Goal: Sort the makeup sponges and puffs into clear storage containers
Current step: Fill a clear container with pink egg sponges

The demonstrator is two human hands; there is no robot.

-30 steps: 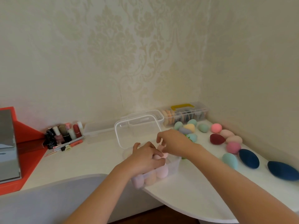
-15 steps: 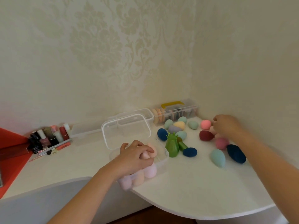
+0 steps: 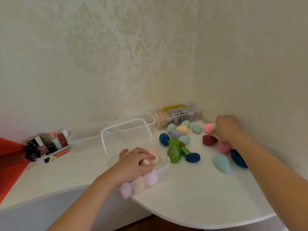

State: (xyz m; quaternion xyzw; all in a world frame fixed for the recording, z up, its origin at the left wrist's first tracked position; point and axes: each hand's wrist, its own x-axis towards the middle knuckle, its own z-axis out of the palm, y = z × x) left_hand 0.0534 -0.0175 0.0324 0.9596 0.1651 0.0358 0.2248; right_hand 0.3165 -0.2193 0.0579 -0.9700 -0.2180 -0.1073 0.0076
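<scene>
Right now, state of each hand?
Left hand: holding a pink sponge inside the clear container.
Right hand: gripping a pale sponge beside the coral sponge.

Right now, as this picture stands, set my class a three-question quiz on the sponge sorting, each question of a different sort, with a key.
1. True or false: the left hand lies on pale sponges inside the near container, whose lid stands open.
2. Which sponge lies right at the right hand's fingertips? A) the bright pink sponge B) a light blue one C) a navy one
3. Short answer: what colour is the handle on the far puff box?

Key: 1 true; 2 A; 3 yellow.
</scene>
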